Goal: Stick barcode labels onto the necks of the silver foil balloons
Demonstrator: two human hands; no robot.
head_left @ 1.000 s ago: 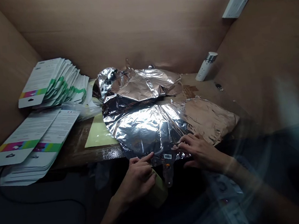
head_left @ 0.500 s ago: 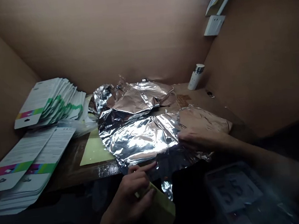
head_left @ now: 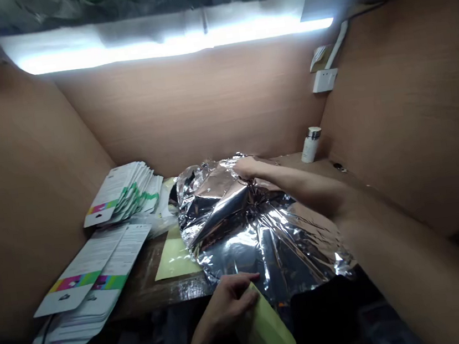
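Note:
Crumpled silver foil sheets (head_left: 257,230) lie piled on the brown desk (head_left: 143,286) in front of me. My right hand (head_left: 248,167) reaches far across to the back of the pile and lies on top of the foil there; its fingers are partly hidden. My left hand (head_left: 232,300) is at the near edge of the desk, closed around a yellow-green card (head_left: 268,334) that sticks out toward me below the foil.
Two stacks of white printed cards with coloured stripes, one (head_left: 125,193) at back left, one (head_left: 90,281) at front left. A yellow sheet (head_left: 175,257) lies under the foil. A small white bottle (head_left: 310,144) stands back right. Brown walls enclose the desk; a light strip (head_left: 171,37) glows above.
My right hand has moved from the near edge of the foil to the far back of the pile. The view has tilted upward, showing the light strip. The left hand still holds the card.

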